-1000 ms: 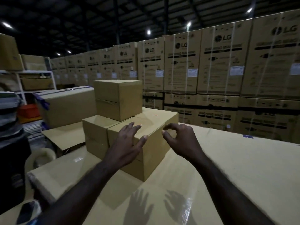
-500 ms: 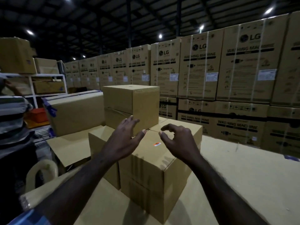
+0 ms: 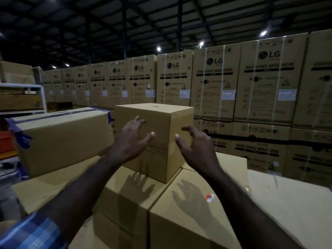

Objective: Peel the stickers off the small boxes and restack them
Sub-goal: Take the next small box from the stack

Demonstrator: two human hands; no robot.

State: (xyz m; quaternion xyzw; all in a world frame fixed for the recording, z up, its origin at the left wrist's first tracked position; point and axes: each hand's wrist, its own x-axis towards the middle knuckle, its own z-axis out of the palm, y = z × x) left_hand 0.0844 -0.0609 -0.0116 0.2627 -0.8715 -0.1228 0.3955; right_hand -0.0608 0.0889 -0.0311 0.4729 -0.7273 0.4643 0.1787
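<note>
A small brown box (image 3: 161,126) stands on top of the stack, with a small reddish sticker (image 3: 156,106) on its lid. It rests on lower small boxes (image 3: 181,211), two side by side. The right lower box carries an orange and white sticker (image 3: 209,197) on its top. My left hand (image 3: 133,141) hovers in front of the top box with fingers spread. My right hand (image 3: 195,146) is held near the box's front right corner, fingers loosely spread. Neither hand holds anything.
A long brown box with blue tape (image 3: 61,139) lies to the left of the stack. A wall of large washing machine cartons (image 3: 215,87) runs along the back. A white shelf (image 3: 23,97) with boxes stands far left. The stack sits on a pale cardboard surface (image 3: 291,203).
The view has closed in and risen toward the top box. Both hands have lifted from over the lower box to the front of the top box.
</note>
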